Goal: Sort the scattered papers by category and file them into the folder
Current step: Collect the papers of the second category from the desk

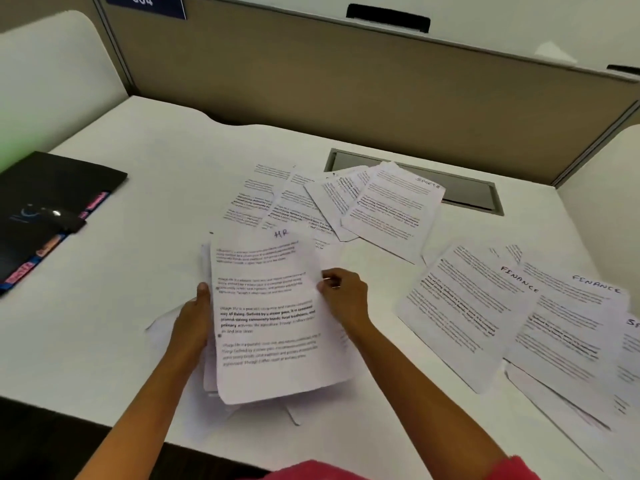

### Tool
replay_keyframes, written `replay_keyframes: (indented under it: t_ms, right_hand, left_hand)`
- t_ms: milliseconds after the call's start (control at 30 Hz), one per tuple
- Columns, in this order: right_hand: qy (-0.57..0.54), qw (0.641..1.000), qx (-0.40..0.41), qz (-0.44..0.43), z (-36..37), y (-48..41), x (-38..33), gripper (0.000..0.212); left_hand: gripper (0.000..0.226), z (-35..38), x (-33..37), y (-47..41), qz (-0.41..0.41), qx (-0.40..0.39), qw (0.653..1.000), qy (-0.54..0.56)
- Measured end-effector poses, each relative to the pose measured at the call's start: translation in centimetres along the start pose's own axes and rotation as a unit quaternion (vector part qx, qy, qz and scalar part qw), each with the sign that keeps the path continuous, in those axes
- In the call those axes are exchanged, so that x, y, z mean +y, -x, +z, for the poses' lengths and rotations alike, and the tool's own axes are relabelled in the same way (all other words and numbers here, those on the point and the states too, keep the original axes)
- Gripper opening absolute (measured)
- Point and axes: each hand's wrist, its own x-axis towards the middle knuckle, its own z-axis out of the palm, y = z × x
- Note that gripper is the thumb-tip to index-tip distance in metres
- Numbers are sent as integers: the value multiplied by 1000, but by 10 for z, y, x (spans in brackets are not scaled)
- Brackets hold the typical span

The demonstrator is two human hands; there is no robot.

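Several HR sheets [270, 323], head view, are held as one stack over the middle of the counter [138, 306]. The left hand [194, 320] grips the left edge, and the right hand [343, 292] pinches the right edge with curled fingers [327, 284]. The paper is probably light, limp and slippery, so it is best held by both long edges. The folder [52, 209] lies far left.

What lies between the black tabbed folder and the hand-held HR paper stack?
Bare white desk, then the left hand gripping the stack's edge; head view.
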Motion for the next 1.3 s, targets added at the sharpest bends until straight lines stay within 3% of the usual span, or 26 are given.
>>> replay_keyframes:
  t_ms: [167,300,400,467,600,700,867,1000,1300]
  right_hand:
    - [-35,999,-10,-11,7,-1,4,34]
    - [106,993,52,1,-13,1,25,37]
    - [269,962,26,27,-22,13,34,42]
    - [296,954,7,39,-21,23,34,48]
    - [197,978,-1,69,-19,33,37,41]
    - [129,987,59,71,-36,36,39,19]
    - [114,971,203,51,-89,51,46,18]
    - [85,947,294,98,-126,65,71,19]
    - [68,923,341,162,-147,81,119,21]
  left_hand:
    - [3,-9,-5,7,75,-36,996,-37]
    - [20,-14,-4,12,114,1,993,-24]
    - [19,-26,-4,10,110,20,994,-8]
    - [19,-34,-6,6,96,25,995,-10]
    - [24,-46,-7,3,83,27,996,9]
    - [29,-51,-9,0,88,29,996,15]
    - [31,-51,-8,-2,98,21,994,43]
    - [27,-39,-6,-3,104,2,992,67]
    - [26,-7,10,-1,136,-48,987,63]
